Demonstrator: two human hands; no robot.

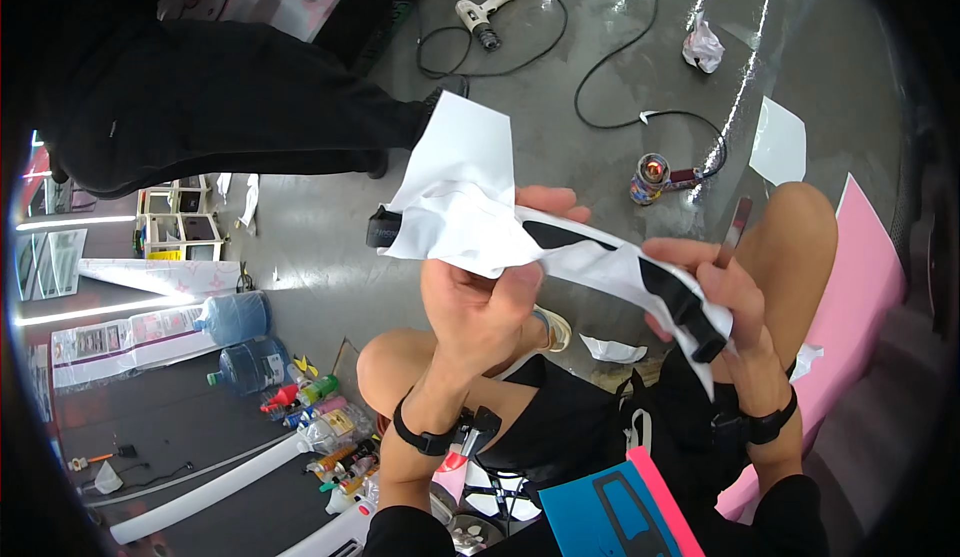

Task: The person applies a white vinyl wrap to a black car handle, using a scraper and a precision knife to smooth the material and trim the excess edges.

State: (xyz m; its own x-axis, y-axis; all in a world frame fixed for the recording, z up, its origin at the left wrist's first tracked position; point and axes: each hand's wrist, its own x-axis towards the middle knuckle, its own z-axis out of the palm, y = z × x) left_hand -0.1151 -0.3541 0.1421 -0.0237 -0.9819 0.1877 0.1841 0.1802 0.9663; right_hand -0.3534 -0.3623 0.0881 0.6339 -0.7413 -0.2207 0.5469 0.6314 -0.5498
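Observation:
A long curved black part (pixel 574 236), perhaps plastic trim, is partly wrapped in white film (pixel 469 159) and lies across both my hands. My left hand (pixel 480 294) grips the film-covered part near its left end, thumb on top and some fingertips showing behind it. A wide flap of film stands up above this hand. My right hand (pixel 720 287) holds the part near its right end, and a slim knife-like tool (pixel 735 228) sticks up between its fingers. A loose strip of film hangs below that end.
A corded heat gun (pixel 480 18) lies on the floor; another device glows orange inside (pixel 652 174). Nearby are crumpled film (pixel 703 46) and a pink sheet (pixel 855 279). Someone's dark-clothed leg (pixel 247 99) is at upper left. Water jugs (pixel 251 365) and several bottles (pixel 319 388) stand lower left.

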